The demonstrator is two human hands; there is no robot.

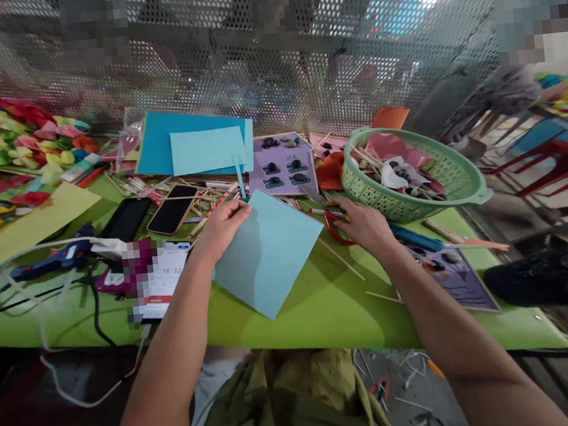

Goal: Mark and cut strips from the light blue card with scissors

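A light blue square of paper (pixel 272 254) lies turned like a diamond at the table's front. My left hand (pixel 227 225) pinches its upper left edge between thumb and fingers. To the right of the paper, my right hand (pixel 360 222) is closed around the handles of a pair of scissors (pixel 336 227), red where they show. The blades point away and to the left, toward a purple card (pixel 279 163) with dark stones on it. Part of the handles is hidden under my fingers.
A green basket (pixel 414 207) of scraps and stones stands right of my hand. Blue sheets (pixel 195 121) and thin wooden sticks lie behind the paper. Phones (pixel 172 209), a glue gun (pixel 62 256) and loose cables crowd the left. A second purple card (pixel 459 283) lies right.
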